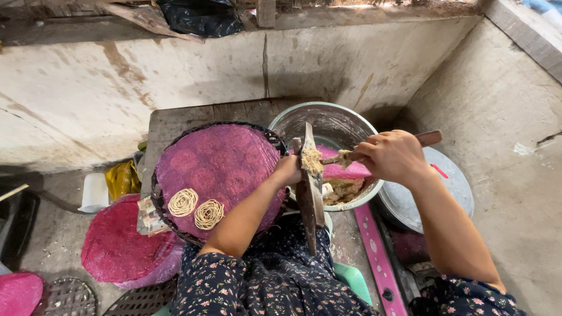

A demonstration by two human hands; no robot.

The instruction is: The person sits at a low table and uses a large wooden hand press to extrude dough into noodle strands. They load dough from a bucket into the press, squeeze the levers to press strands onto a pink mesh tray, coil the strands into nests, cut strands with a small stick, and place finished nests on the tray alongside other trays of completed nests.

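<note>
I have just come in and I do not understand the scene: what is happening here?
A seated person holds a long wooden press upright with the left hand. The right hand uses a wooden stick to push beige dough onto it, above a metal bowl. Two noodle coils lie on a pink mesh mat over a round basket.

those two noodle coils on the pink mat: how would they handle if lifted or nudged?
The noodle coils look like thin loose strands wound flat, so probably floppy and apt to unwind if pinched. Likely light. They lie flat on the textured pink mat, so a nudge would more likely deform them than slide or roll them.
</note>
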